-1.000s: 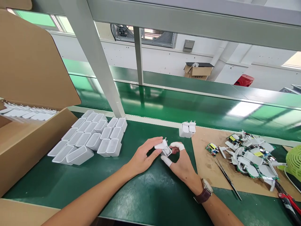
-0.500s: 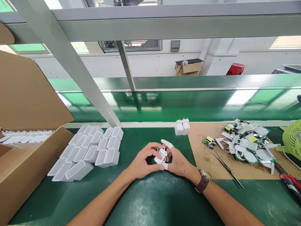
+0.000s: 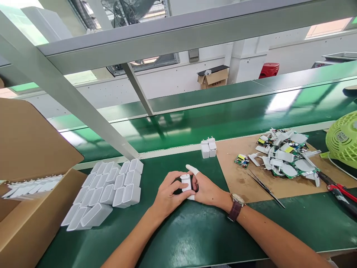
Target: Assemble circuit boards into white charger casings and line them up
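Carton [image 3: 55,216] far left, cases [image 3: 107,193] beside it, tweezers [image 3: 267,189] right, apparent charger part [image 3: 186,181] between the fingers [image 3: 175,185]

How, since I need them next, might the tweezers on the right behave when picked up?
The tweezers look slim, so probably light for their length. Their smooth, shiny surface could feel slippery. The parted tips would likely flex when squeezed.

Lime-green fan [image 3: 343,137] on my right. Far side, I see a cardboard carton [image 3: 218,78] before a white wall [image 3: 170,82]; red stool [image 3: 269,70] rightward.

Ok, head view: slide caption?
Left hand and right hand hold a white plastic piece between open white rectangular cases and heaped white-green electronics.
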### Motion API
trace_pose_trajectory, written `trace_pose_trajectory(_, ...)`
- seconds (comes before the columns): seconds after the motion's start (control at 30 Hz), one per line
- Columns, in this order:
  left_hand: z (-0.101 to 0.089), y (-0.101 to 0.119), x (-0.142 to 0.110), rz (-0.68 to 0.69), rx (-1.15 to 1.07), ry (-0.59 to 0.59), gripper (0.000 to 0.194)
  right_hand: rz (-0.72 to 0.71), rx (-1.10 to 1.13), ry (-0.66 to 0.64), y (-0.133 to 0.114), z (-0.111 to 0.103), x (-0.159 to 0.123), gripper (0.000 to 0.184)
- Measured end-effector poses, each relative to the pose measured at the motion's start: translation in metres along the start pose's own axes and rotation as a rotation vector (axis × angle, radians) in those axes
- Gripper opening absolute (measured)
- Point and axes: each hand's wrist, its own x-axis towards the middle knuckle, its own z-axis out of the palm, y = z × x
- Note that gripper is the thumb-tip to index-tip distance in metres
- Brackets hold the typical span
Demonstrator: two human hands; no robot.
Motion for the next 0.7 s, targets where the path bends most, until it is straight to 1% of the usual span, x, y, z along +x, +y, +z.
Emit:
trace_pose_trajectory(0.07, -0.007, 0.004, 0.001, -0.07, 0.007, -0.106, 0.017, 0.012, -0.001, -0.011, -0.002, -0.001, 0.0, 0.105)
trace_pose_trajectory(0.17, -0.017, 0.006, 0.001, -0.257, -0.076, -0.315, 0.014, -0.017, -0.051, -0.037, -0.005, -0.004, -0.002, 0.104)
trace_pose_trajectory(0.2, -0.019, 0.004, 0.001, -0.308, -0.11, -0.352, 0.014, -0.055, -0.069, -0.048, -0.006, -0.007, -0.002, 0.101)
trace_pose_trajectory(0.23, -0.019, 0.001, 0.003, -0.345, -0.136, -0.362, 0.015, -0.105, -0.078, -0.053, -0.008, -0.012, -0.002, 0.097)
trace_pose_trajectory(0.27, -0.018, -0.004, 0.006, -0.368, -0.15, -0.35, 0.016, -0.157, -0.079, -0.031, -0.01, -0.019, -0.002, 0.089)
trace_pose_trajectory(0.3, -0.015, -0.01, 0.011, -0.389, -0.148, -0.326, 0.017, -0.202, -0.078, 0.039, -0.011, -0.027, -0.001, 0.078)
trace_pose_trajectory(0.33, -0.011, -0.017, 0.018, -0.411, -0.133, -0.298, 0.018, -0.231, -0.08, 0.161, -0.011, -0.036, 0.0, 0.069)
trace_pose_trajectory(0.37, -0.005, -0.024, 0.027, -0.435, -0.115, -0.266, 0.018, -0.239, -0.089, 0.33, -0.01, -0.047, 0.002, 0.061)
trace_pose_trajectory(0.4, 0.001, -0.032, 0.037, -0.458, -0.098, -0.241, 0.019, -0.226, -0.106, 0.511, -0.008, -0.058, 0.004, 0.057)
trace_pose_trajectory(0.43, 0.007, -0.04, 0.049, -0.477, -0.085, -0.225, 0.019, -0.193, -0.122, 0.67, -0.004, -0.069, 0.006, 0.057)
trace_pose_trajectory(0.47, 0.015, -0.048, 0.061, -0.49, -0.077, -0.213, 0.019, -0.147, -0.128, 0.775, 0.001, -0.078, 0.009, 0.061)
trace_pose_trajectory(0.5, 0.022, -0.055, 0.072, -0.497, -0.075, -0.205, 0.019, -0.099, -0.124, 0.813, 0.007, -0.085, 0.012, 0.069)
trace_pose_trajectory(0.53, 0.03, -0.061, 0.083, -0.499, -0.076, -0.199, 0.019, -0.06, -0.115, 0.799, 0.014, -0.091, 0.015, 0.076)
trace_pose_trajectory(0.6, 0.044, -0.07, 0.101, -0.501, -0.08, -0.195, 0.019, -0.023, -0.099, 0.701, 0.025, -0.094, 0.021, 0.087)
trace_pose_trajectory(0.7, 0.059, -0.074, 0.115, -0.487, -0.085, -0.201, 0.02, -0.044, -0.126, 0.59, 0.032, -0.093, 0.026, 0.087)
